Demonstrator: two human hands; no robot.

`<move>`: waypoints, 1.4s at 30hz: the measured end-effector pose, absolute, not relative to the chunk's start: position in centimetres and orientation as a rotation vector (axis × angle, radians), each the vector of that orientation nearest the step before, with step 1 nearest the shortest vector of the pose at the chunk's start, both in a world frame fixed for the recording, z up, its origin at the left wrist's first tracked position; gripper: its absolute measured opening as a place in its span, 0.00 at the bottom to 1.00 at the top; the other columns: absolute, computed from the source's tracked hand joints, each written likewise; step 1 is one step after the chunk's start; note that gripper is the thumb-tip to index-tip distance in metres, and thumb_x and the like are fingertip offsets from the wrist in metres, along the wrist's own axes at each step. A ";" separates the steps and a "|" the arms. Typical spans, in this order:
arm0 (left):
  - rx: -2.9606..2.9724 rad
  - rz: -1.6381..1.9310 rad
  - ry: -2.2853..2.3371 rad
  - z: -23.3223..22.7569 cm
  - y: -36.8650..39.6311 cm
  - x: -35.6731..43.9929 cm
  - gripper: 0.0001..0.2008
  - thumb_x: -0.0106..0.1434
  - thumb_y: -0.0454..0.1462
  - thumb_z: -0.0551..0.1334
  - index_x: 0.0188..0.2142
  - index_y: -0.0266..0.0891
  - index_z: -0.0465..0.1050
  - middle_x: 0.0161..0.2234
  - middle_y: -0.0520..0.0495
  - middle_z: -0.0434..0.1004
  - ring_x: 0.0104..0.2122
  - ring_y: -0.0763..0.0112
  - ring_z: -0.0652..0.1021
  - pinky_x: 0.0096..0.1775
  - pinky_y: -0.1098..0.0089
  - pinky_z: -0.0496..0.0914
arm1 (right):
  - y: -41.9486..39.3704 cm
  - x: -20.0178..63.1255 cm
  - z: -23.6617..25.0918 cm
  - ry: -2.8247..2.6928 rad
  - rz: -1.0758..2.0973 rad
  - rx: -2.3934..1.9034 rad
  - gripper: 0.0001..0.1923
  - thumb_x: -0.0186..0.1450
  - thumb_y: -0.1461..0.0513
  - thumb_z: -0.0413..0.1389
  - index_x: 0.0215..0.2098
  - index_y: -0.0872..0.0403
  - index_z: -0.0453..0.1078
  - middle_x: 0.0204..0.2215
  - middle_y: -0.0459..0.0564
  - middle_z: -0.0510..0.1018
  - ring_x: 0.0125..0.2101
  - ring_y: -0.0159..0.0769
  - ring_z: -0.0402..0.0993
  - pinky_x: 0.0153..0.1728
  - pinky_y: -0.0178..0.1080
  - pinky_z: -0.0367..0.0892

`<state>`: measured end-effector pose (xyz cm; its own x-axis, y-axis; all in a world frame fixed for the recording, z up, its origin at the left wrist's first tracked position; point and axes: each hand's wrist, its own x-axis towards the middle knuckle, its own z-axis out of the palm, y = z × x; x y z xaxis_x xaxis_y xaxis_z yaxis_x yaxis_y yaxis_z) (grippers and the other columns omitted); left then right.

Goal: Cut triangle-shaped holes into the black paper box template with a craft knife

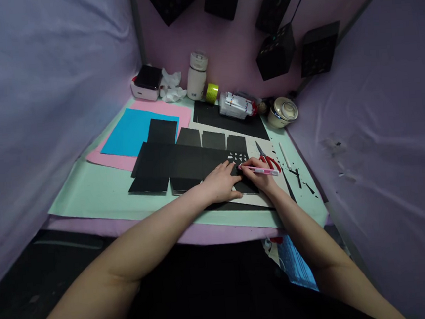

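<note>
Along the far left corner of the desk (88, 190), a small white device with a dark top (146, 82) is seen, with crumpled white tissue (171, 87) just beside it. Nearer the left edge, a blue sheet (131, 132) is laid over a pink sheet (115, 158), both resting on the pale green covering of the desk.

Across the middle of the desk, a large black card cut-out (175, 162) is spread flat, with square flaps along its far edge and a patch of small triangular openings near its right end. At the far edge behind it, a white bottle (196, 75) and a yellow-green tape roll (211, 93) are placed side by side.

The left hand (220, 182) is pressed flat on the right part of the black card, fingers spread open and gripping nothing. Immediately to its right, the right hand (260, 177) is closed around a pink pen-like tool (261, 170), the fingers gripping its shaft; the tip is set against the card just below the triangular openings.

Just beyond the right hand, red-handled scissors (268, 158) are laid on the desk, with a slim white stick (284, 155) beside them nearer the right edge. Small black offcuts (304, 183) are scattered near the right edge. At the far right corner, a clear packet (235, 105) on a second black sheet (231, 123) and a round cream lidded pot (282, 112) are noted.
</note>
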<state>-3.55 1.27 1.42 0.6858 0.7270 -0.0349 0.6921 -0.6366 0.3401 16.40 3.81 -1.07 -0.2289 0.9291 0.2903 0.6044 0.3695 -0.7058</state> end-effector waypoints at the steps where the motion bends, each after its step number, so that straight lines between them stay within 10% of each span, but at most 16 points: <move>1: 2.572 0.158 1.119 1.4 1.3 -3.5 0.31 0.61 0.53 0.62 0.61 0.43 0.67 0.68 0.39 0.51 0.66 0.45 0.53 0.63 0.54 0.51 | 3.8 16.4 -1.1 -1.942 0.600 -1.323 0.10 0.62 0.55 0.57 0.30 0.53 0.72 0.26 0.46 0.76 0.27 0.33 0.70 0.28 0.34 0.63; 34: 2.652 0.151 1.132 1.6 1.3 -4.1 0.36 0.57 0.57 0.63 0.59 0.41 0.69 0.66 0.33 0.54 0.65 0.44 0.58 0.63 0.55 0.58 | 3.5 16.7 -1.5 -2.032 0.613 -1.272 0.10 0.61 0.55 0.55 0.25 0.51 0.67 0.21 0.46 0.74 0.23 0.35 0.68 0.23 0.36 0.62; 42: 2.429 0.448 1.019 4.5 4.5 -7.6 0.28 0.62 0.55 0.59 0.59 0.50 0.68 0.62 0.49 0.65 0.59 0.65 0.69 0.58 0.71 0.66 | 3.5 17.0 -1.4 -1.768 0.773 -1.371 0.14 0.63 0.50 0.55 0.27 0.50 0.70 0.25 0.48 0.76 0.27 0.39 0.73 0.27 0.38 0.67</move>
